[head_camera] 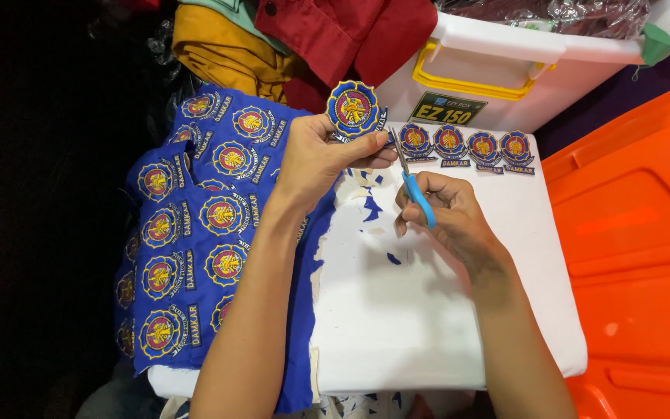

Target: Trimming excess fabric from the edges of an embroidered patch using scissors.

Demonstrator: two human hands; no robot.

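Left hand raised over the white bench, fingers pinched on a round blue embroidered patch with a red-and-gold emblem. Right hand just beside, fingers closed through blue-handled scissors, blades at the patch's lower edge. Row of four cut patches behind. Blue fabric sheet of uncut patches left. Blue trimmings scattered between.

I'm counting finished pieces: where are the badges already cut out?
In the head view, the cut-out badges lie in a row along the white board's far edge, before the white box.
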